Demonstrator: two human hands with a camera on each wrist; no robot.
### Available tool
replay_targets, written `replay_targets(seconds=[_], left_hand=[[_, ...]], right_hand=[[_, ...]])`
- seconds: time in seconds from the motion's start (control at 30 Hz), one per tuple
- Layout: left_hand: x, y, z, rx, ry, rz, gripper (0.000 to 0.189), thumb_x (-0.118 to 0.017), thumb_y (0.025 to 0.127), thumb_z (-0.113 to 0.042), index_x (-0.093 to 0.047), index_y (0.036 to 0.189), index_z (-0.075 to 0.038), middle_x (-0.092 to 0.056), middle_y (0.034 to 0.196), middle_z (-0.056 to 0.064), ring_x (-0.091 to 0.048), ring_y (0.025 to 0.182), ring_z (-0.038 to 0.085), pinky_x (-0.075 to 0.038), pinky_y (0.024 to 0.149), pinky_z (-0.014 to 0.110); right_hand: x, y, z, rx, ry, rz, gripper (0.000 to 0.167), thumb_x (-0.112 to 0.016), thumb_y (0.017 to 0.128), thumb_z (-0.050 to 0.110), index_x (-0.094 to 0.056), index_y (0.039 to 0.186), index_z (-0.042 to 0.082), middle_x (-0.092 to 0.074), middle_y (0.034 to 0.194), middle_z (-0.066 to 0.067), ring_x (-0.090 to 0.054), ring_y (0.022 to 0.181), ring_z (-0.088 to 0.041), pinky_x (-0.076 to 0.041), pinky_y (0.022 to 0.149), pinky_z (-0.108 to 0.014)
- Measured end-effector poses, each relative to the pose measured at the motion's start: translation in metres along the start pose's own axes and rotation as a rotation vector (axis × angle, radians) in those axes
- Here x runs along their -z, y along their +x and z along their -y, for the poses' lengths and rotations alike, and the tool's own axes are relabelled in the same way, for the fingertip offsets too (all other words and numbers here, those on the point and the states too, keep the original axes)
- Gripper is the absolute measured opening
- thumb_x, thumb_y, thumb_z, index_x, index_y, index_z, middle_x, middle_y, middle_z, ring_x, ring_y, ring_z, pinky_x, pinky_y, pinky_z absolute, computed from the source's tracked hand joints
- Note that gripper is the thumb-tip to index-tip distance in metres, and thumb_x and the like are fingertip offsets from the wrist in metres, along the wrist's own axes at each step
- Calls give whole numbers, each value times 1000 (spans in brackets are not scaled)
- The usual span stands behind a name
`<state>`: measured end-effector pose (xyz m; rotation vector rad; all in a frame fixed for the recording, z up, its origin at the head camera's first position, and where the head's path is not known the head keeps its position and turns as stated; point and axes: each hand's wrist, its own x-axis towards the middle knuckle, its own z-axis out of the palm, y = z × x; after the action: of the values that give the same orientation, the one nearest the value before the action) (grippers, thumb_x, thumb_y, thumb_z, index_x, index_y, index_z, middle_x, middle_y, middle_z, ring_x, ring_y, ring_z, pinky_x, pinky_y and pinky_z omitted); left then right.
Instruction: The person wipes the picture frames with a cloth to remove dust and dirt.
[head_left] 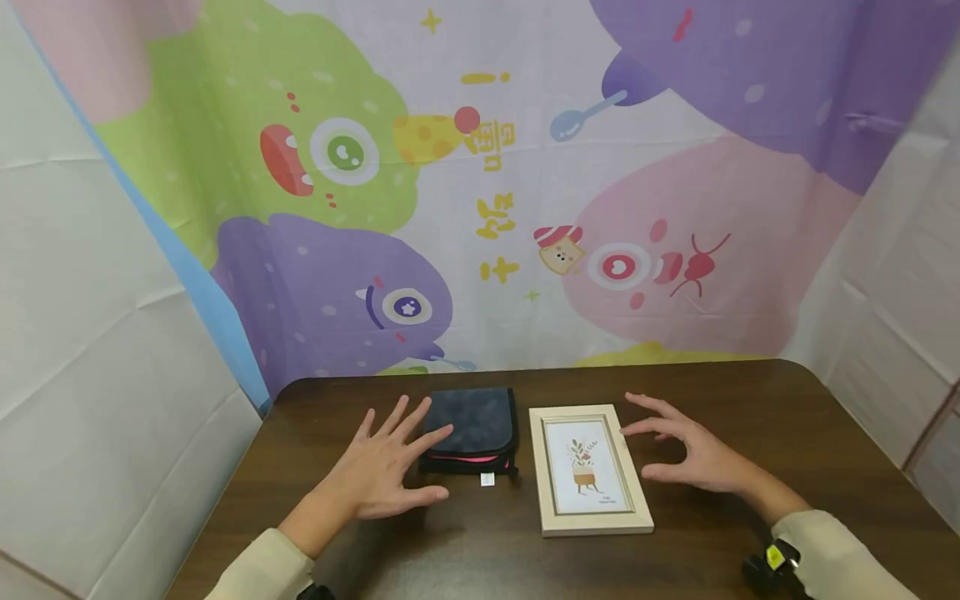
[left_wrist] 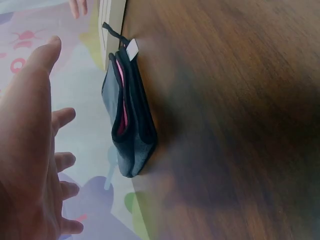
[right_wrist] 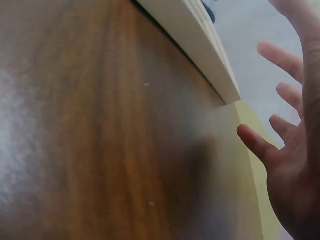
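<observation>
A dark blue folded pouch (head_left: 472, 421) with black edging, a pink layer inside and a small white tag lies on the table. My left hand (head_left: 386, 471), fingers spread, hovers just left of it; the left wrist view shows the pouch (left_wrist: 131, 110) beyond the thumb and fingers. To the pouch's right lies a cream picture frame (head_left: 536, 475) holding a print of a potted plant. My right hand (head_left: 697, 454) is beside the frame's right edge, fingers apart and holding nothing. In the right wrist view the frame's side (right_wrist: 195, 37) rises beyond that hand.
The dark brown wooden table (head_left: 480, 575) has rounded far corners. Behind it hangs a cartoon-printed cloth (head_left: 510, 325), with pale sheets (head_left: 97, 400) on both sides. A black wrist device (head_left: 765, 575) sits by the right sleeve.
</observation>
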<state>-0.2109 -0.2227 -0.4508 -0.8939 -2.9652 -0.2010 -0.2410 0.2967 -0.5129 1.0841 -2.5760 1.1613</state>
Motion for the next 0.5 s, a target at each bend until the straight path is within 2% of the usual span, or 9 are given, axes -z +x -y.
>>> replay_targets(seconds=[0.37,0.5], left_hand=[[0,-1,2,4,-13,10,83,-66,99,-75,-53,169,-33,-31,187,13,-29,173,51,-27,126,89],[-1,-2,3,10,-19,13,82,-66,99,-75,-53,168,-33,-31,187,14,-29,173,51,-27,126,90]], right_hand=[[-11,-5,1,-42,34,25,53,-93,92,16,-76,141,20,-45,178,1,-45,151,5,-61,100,-33],[-14,-4,0,-55,40,32,53,-93,92,17,-76,142,21,-48,176,-3,-45,151,5,-60,100,-31]])
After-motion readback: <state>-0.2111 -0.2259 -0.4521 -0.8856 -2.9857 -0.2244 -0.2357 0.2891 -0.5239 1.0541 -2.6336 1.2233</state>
